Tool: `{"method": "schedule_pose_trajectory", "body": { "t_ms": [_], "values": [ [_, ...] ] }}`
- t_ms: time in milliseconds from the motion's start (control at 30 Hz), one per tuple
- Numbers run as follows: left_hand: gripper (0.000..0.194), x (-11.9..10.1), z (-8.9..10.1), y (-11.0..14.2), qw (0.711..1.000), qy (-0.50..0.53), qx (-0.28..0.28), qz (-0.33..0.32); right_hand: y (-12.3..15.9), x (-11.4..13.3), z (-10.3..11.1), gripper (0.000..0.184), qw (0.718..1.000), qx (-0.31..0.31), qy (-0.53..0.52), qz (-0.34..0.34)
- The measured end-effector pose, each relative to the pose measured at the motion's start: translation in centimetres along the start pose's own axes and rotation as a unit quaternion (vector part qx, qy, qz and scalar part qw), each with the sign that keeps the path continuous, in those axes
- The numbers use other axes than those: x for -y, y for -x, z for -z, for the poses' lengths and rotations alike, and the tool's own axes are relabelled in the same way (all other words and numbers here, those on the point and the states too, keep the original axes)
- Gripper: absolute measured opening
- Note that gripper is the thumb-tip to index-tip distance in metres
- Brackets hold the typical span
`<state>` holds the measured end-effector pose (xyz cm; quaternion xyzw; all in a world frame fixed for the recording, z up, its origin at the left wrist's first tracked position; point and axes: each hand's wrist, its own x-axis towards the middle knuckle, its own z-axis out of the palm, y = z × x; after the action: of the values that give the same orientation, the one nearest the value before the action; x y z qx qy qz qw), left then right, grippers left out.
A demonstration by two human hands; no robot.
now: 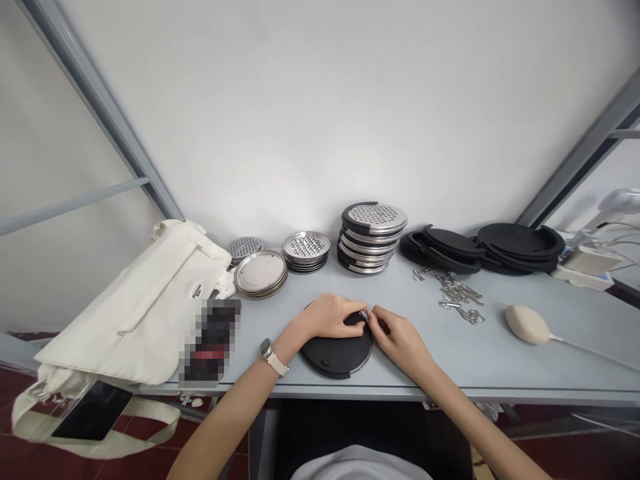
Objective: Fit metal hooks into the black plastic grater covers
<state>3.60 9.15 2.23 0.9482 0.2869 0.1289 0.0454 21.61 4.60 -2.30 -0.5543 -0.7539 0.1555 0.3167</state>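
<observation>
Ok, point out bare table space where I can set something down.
Widest: front right of the table, between the right hand, metal clasps and corded cream gadget. Smaller: between the plain metal plates and left hand. Crowded: along the wall, and left, under the bag.

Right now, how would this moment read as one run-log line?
left hand: on black disc | right hand: at its rim | metal clasps: on desk, right

lit evenly and softly, moderately bright, from a source out of view. dark at 6 o'clock, beneath the desk (500,363). glinting on metal discs (379,215) near center. stretched toward 10 and 2 o'clock. coarsely pixelated at 8 o'clock.
</observation>
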Motion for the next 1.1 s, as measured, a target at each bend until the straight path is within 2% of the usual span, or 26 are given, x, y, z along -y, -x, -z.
{"method": "schedule_pose_trajectory", "body": {
  "t_ms": [400, 700, 867, 1100],
  "values": [
    [0.010, 0.19, -0.28, 0.01, 1.000, -0.012, 0.011, 0.004, -0.08, 0.35, 0.40, 0.032, 0.999, -0.026, -0.023, -0.010],
    [0.021, 0.16, -0.29, 0.10, 0.998, -0.062, 0.016, 0.018, -0.19, -0.10, 0.06, 0.030, 0.999, 0.034, -0.004, -0.006],
    [0.015, 0.22, -0.36, 0.10, 0.998, -0.064, 0.013, -0.011, -0.36, -0.13, 0.02, 0.026, 0.998, 0.061, -0.009, 0.008],
    [0.012, 0.27, -0.35, 0.10, 0.997, -0.072, 0.008, -0.024, -0.18, 0.03, 0.09, 0.024, 0.998, 0.067, 0.012, 0.003]
  ]
}}
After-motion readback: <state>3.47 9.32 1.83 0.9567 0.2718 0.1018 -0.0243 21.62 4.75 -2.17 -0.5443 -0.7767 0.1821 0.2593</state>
